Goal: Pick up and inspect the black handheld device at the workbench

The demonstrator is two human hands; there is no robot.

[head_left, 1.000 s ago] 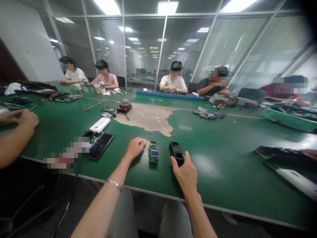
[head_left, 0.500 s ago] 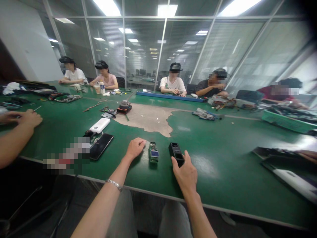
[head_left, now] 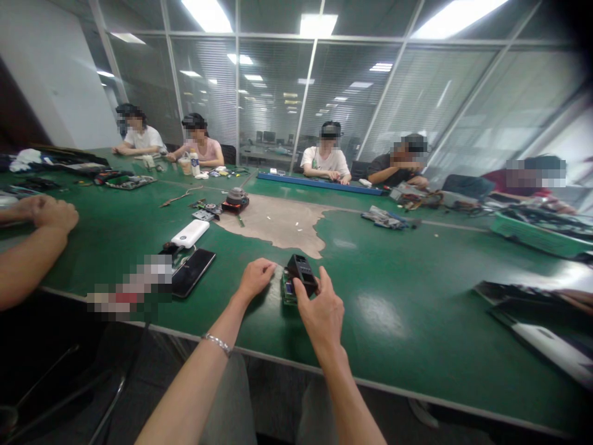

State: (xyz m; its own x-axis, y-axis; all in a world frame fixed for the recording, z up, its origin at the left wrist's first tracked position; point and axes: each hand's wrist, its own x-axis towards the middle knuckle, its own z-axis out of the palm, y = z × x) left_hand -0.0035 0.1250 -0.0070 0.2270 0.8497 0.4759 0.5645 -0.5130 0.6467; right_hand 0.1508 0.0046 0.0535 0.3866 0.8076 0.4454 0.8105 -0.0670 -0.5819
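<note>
A black plastic housing [head_left: 302, 267] with rectangular openings is gripped between the thumb and fingers of my right hand [head_left: 323, 307]. It is tilted above a green circuit board [head_left: 288, 294] with a small screen and hides much of it. Whether the two touch, I cannot tell. To the left of the board, my left hand [head_left: 257, 278] rests on the table with its fingers curled together. Anything between those fingertips is too small to make out.
Left of my hands lie a black smartphone [head_left: 194, 272] and a white power bank [head_left: 190, 233] with a cable. A co-worker's hands [head_left: 53, 216] are at the far left. Dark panels [head_left: 523, 309] lie at the right, and a green basket [head_left: 537, 233] stands behind them.
My right hand has carried the black housing leftward, from beside the circuit board to over it. My left hand has stayed in place. The co-worker's hands at left have shifted slightly.
</note>
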